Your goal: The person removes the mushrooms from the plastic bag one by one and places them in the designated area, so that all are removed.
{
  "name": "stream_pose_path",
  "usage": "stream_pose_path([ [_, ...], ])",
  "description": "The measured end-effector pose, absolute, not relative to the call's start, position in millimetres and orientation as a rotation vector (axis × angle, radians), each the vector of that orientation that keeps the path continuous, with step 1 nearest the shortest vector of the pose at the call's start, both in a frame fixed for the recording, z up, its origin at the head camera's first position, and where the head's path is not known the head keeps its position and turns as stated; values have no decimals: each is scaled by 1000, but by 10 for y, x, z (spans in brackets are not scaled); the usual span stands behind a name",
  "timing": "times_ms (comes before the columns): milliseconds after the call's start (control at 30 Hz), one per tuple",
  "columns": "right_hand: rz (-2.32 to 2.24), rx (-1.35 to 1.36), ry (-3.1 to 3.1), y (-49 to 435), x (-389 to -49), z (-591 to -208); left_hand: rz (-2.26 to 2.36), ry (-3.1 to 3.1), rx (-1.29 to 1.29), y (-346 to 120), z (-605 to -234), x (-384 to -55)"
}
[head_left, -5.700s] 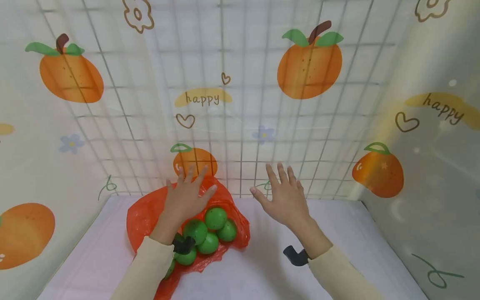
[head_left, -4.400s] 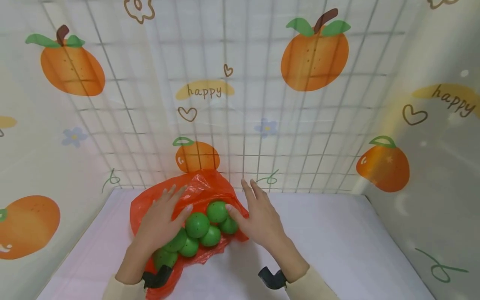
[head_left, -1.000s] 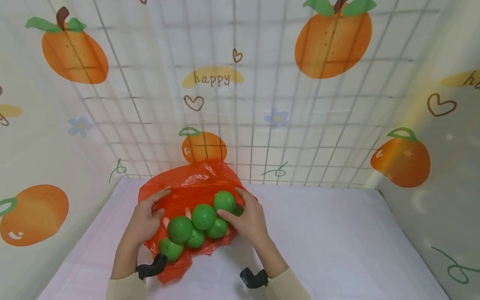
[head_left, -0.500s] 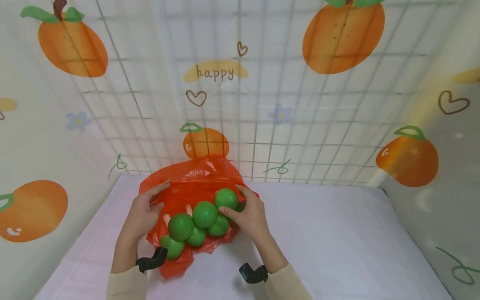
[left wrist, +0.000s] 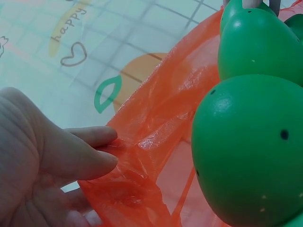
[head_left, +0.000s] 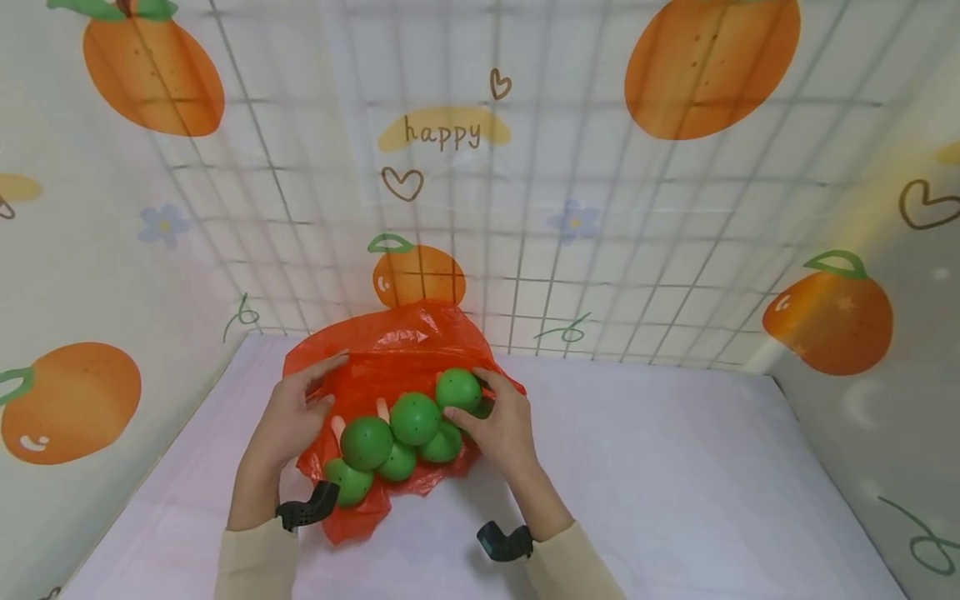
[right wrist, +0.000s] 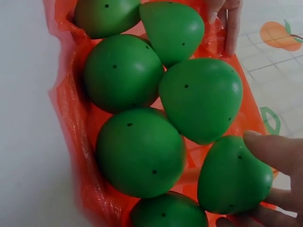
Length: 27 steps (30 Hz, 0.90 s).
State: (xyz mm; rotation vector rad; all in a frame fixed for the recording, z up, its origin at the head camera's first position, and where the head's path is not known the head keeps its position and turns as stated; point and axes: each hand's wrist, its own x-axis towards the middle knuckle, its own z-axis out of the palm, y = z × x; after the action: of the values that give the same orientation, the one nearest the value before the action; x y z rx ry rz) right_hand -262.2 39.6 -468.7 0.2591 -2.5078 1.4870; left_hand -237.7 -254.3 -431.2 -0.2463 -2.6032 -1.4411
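Observation:
A red plastic bag point(head_left: 405, 333) lies spread on the table, with several green, black-dotted round caps on it. Pinkish stems point(head_left: 382, 410) show behind some caps, so they look like toy mushrooms point(head_left: 367, 443). My left hand point(head_left: 288, 421) is at the bag's left side; in the left wrist view its thumb point(left wrist: 97, 163) and a finger pinch the red film point(left wrist: 151, 127). On the right, my right hand point(head_left: 501, 421) holds the far-right toy mushroom point(head_left: 457, 389). The right wrist view has its thumb on the green cap point(right wrist: 232, 177), other fingers partly hidden under it.
White table point(head_left: 660, 467) extends to the right of the bag. A patterned cloth wall point(head_left: 555, 175) with a grid showing through stands behind, and more printed cloth closes both sides. Black wrist-worn devices point(head_left: 309, 507) jut inward from both forearms.
Both hands were spread above the bag and table earlier; they came down, the left to the bag's left side, the right onto the far-right toy mushroom. The head view has tilted downward.

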Motion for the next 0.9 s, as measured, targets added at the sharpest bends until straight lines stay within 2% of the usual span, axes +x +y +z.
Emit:
stream_pose_path([
  [567,1456,173,-2477,384,-2616,-4733,-1436,-2596,-263,-2467,-4263,-2337],
  [900,1481,227,-2401,389,-2597,-4686,-1409,-2617,-254,-2497,-4260,-2339],
])
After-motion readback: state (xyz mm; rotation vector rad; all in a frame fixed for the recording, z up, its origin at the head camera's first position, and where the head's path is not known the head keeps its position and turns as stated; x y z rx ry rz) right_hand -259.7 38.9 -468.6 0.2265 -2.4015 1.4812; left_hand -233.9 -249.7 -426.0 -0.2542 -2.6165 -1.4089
